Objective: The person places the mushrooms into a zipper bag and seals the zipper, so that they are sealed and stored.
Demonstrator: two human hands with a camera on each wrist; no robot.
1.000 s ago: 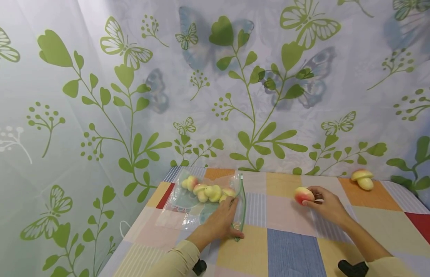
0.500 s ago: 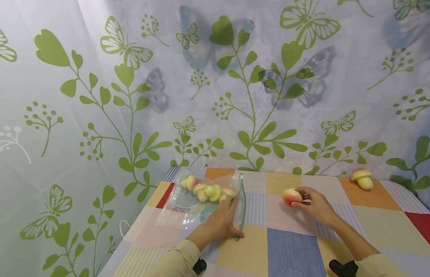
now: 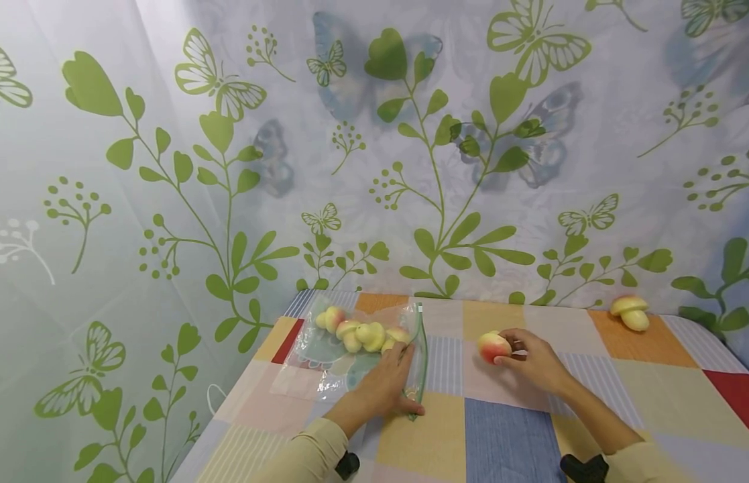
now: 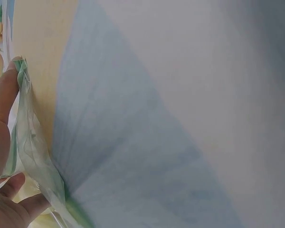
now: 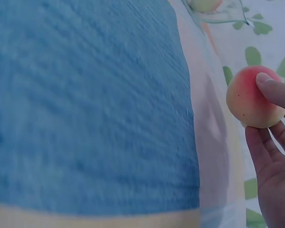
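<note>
Behind the clear plastic bag (image 3: 344, 372) hangs a pale fabric curtain (image 3: 350, 181), printed with flat green leaves and butterflies. Beneath the bag spreads a table (image 3: 507, 429) covered in patchwork cloth: striped, plain and denim-like blue squares. The bag itself is thin and glossy with pale teal printing, its mouth edged by a green strip (image 3: 424, 362) along the right. From the bag's near side, a person's left hand (image 3: 383, 382) rests at that mouth, thumb and fingers spread against the film, a loose grip rather than a clenched one. Right of the bag, the right hand (image 3: 534, 362) reaches in from the near side, its grip pinching a toy peach (image 5: 254, 97) between thumb and fingertips. Within the bag sit rounded yellow pieces (image 3: 369, 337), some blushed red. Far right of the bag lies a toy mushroom (image 3: 632, 314) with a domed cap and blunt stem. The pinched peach, right of the bag's mouth, is smooth, round, red fading to yellow, with dark specks.
</note>
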